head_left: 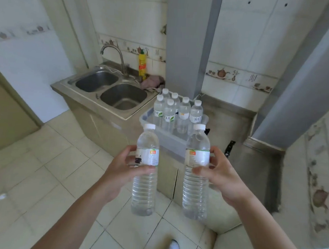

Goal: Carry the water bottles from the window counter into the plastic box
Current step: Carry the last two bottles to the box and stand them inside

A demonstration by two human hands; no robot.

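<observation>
My left hand (121, 168) grips a clear water bottle (145, 179) with a white cap, held upright in front of me. In my right hand (221, 174) is a second clear water bottle (195, 181), also upright. Both bottles hang over the floor, just short of the counter. Ahead, a clear plastic box (170, 137) sits on the steel counter, and several capped water bottles (179, 111) stand upright inside it, filling its far half.
A steel double sink (112, 91) with a tap lies left of the box, with a yellow bottle (142, 65) and a cloth behind it. A black object (229, 148) rests on the counter (251, 164) right of the box. A grey column stands behind. Tiled floor lies below.
</observation>
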